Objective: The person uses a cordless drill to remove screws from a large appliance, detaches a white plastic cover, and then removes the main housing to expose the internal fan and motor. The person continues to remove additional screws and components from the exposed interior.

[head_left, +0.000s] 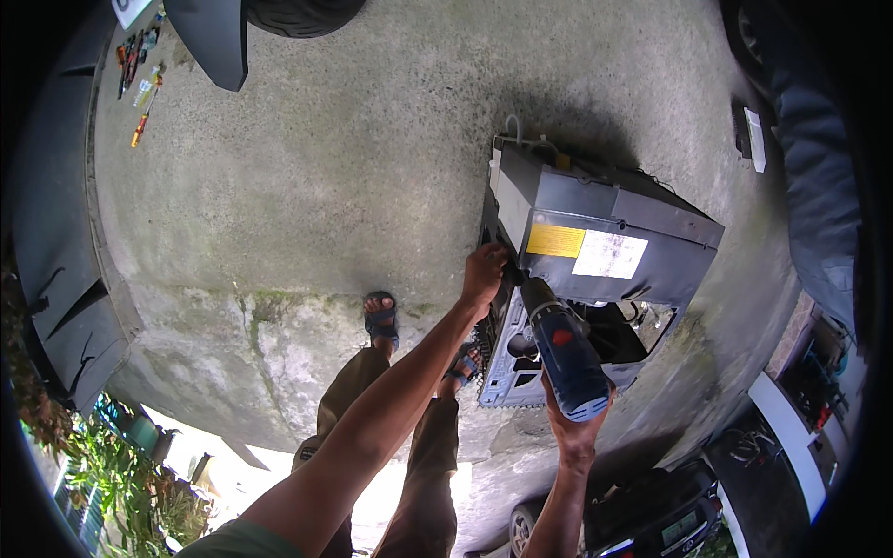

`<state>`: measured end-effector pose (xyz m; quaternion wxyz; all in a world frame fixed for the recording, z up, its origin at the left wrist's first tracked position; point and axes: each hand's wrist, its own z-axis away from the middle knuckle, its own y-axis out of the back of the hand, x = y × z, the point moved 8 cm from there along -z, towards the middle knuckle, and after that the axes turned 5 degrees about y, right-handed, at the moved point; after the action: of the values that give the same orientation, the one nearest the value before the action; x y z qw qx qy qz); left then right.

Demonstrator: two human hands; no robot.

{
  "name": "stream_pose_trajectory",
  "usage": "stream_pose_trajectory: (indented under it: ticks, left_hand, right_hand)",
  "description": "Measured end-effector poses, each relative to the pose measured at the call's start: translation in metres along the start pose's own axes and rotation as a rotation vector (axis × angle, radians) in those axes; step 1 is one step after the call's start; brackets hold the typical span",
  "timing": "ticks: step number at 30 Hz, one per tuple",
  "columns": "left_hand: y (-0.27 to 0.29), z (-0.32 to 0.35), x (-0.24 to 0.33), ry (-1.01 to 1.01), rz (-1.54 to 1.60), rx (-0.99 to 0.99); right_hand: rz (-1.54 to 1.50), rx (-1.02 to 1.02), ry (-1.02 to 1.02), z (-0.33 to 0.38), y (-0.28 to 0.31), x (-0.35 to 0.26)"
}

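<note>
- Head view: we see a grey metal machine lying on rough, stained concrete ground, its lower part an open frame; this is our landmark.
- Our right hand is wrapped around the rear of a blue power drill, whose front end points to the machine's left edge.
- Our left hand is at that edge, just beside the drill's front end, fingers drawn in narrow; we cannot tell whether they grip anything.
- On the machine's grey face we see a yellow label and a white label.
- Left of the machine, our sandals stand on the ground near a mossy seam.
- Well apart to the machine's upper left lie a screwdriver and other small tools; nearer is a black tyre.
- Right of the machine hangs a dark cover.
- Below the machine in our view is a dark car; to its far lower left, green plants.
</note>
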<state>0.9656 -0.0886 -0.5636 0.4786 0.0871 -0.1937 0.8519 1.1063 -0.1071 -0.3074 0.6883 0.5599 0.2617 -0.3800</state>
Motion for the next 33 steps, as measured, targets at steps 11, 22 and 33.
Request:
stream_pose_trajectory:
  ticks: [11, 22, 33]
  left_hand:
    - [0.009, -0.014, -0.002, -0.002, -0.035, 0.074]
    - [0.014, -0.048, 0.009, 0.008, -0.297, 0.112]
    - [0.022, -0.088, 0.021, -0.242, -0.511, 0.145]
  right_hand:
    - [0.134, -0.11, 0.058, -0.019, -0.012, -0.043]
    - [0.21, -0.14, 0.002, -0.018, 0.0, -0.047]
    - [0.451, -0.173, 0.05, -0.008, 0.009, -0.023]
